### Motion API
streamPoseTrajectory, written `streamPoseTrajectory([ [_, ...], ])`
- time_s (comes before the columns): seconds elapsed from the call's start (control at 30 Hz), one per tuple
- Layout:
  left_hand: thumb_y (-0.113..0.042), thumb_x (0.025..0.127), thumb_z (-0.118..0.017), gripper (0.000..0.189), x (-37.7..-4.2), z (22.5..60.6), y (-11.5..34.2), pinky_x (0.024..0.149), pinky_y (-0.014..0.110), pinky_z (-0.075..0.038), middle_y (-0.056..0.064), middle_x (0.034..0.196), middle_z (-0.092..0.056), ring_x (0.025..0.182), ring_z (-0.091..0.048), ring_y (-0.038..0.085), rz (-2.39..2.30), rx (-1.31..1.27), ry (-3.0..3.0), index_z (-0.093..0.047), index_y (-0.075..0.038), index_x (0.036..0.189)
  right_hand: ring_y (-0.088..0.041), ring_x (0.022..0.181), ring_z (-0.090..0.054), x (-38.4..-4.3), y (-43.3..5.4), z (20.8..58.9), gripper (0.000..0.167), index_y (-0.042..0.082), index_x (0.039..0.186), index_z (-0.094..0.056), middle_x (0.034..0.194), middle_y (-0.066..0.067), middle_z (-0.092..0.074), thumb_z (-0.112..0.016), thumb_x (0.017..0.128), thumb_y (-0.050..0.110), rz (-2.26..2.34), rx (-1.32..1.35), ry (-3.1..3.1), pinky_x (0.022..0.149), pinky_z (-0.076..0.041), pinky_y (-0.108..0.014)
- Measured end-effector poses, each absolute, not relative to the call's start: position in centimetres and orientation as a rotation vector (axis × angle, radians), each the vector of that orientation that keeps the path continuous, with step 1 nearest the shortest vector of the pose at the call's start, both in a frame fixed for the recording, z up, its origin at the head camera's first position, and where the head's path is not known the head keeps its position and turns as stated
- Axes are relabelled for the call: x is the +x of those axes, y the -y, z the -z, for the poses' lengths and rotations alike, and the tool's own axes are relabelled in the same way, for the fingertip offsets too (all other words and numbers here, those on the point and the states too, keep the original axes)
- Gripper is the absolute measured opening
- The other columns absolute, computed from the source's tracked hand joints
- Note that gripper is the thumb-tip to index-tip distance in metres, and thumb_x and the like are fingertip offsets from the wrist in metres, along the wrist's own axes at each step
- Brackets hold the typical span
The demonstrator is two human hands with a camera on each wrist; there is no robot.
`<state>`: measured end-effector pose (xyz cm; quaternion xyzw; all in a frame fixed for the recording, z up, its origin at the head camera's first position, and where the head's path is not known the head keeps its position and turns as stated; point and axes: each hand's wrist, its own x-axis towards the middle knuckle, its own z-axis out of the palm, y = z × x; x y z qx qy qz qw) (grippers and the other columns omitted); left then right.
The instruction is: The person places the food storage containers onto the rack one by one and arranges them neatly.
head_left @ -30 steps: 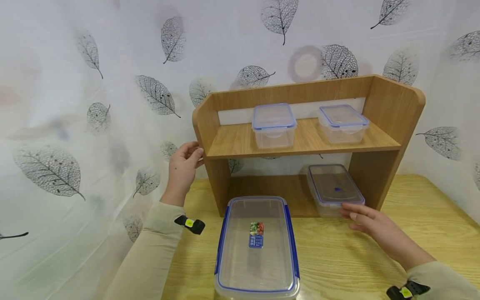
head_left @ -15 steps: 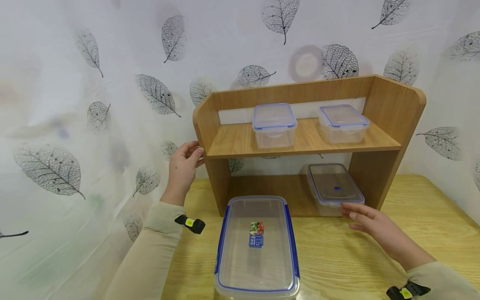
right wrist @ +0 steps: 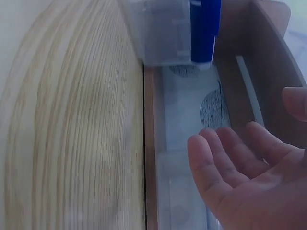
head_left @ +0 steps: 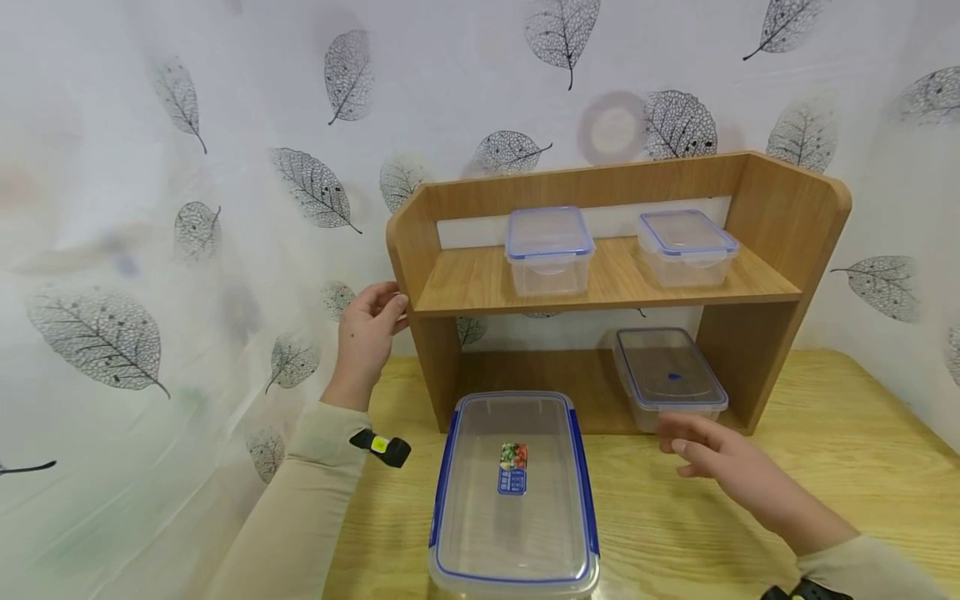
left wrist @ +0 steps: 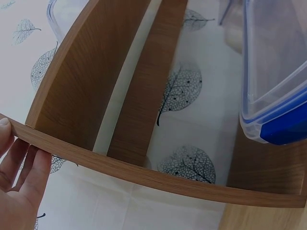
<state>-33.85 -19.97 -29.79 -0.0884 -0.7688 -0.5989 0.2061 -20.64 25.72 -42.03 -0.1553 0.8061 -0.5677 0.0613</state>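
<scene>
My left hand (head_left: 365, 332) touches the outer left side of a wooden two-tier shelf (head_left: 607, 307); in the left wrist view its fingertips (left wrist: 42, 160) lie against the panel. In front of the lower-right lidded food container (head_left: 670, 377), my right hand (head_left: 720, 467) hovers with relaxed fingers and nothing in them. The right wrist view shows that palm and loosely bent fingers (right wrist: 225, 167). Between the hands, a large clear food container (head_left: 517, 533) with blue side clips stands before the shelf, nearest me. A small label is on its lid.
Two smaller clear containers with blue-rimmed lids, one left (head_left: 549, 250) and one right (head_left: 686, 247), sit on the upper tier. The shelf stands on a light wood table (head_left: 847, 450). A leaf-patterned sheet (head_left: 247, 100) hangs behind and to the left.
My right hand has drawn slightly left and down along the front of the lower-right container. My left hand and the containers have stayed in place.
</scene>
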Motion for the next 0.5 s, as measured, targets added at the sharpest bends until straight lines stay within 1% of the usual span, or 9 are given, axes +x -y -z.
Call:
streamPoseTrajectory([
  [0.07,-0.022,0.103,-0.062,0.035,-33.8,29.8,20.0,0.089,0.03,-0.06,0.012,0.12,-0.064,0.11,-0.066,0.024,1.673,-0.247,2.141,-0.062,-0.007,0.135,-0.008,0.117,-0.06,-20.5,-25.2,42.0,0.049,-0.005,0.15,-0.039,0.146,-0.03,-0.044,-0.047,0.11,0.022,1.734,-0.489,-2.403,0.089,-0.059,-0.034],
  [0.2,-0.021,0.103,-0.062,0.035,-33.8,29.8,20.0,0.089,0.031,-0.06,0.012,0.12,-0.064,0.11,-0.065,0.025,1.679,-0.253,2.136,-0.062,-0.006,0.135,-0.012,0.119,-0.06,-20.4,-24.3,41.9,0.049,-0.005,0.15,-0.037,0.148,-0.03,-0.041,-0.045,0.11,0.022,1.776,-0.504,-2.307,0.09,-0.059,-0.038],
  [0.33,-0.022,0.103,-0.062,0.035,-33.9,29.8,20.0,0.089,0.031,-0.06,0.012,0.12,-0.064,0.11,-0.065,0.025,1.679,-0.255,2.134,-0.062,-0.006,0.134,-0.015,0.12,-0.06,-20.3,-23.4,41.9,0.05,-0.004,0.151,-0.036,0.148,-0.031,-0.04,-0.045,0.11,0.024,1.792,-0.486,-2.236,0.092,-0.059,-0.039],
  [0.5,-0.022,0.103,-0.062,0.035,-34.0,29.9,20.0,0.089,0.03,-0.06,0.012,0.12,-0.064,0.11,-0.065,0.025,1.678,-0.256,2.136,-0.062,-0.006,0.134,-0.027,0.122,-0.058,-20.3,-22.2,42.3,0.051,-0.003,0.152,-0.034,0.146,-0.032,-0.041,-0.044,0.11,0.025,1.769,-0.494,-2.181,0.092,-0.058,-0.041],
])
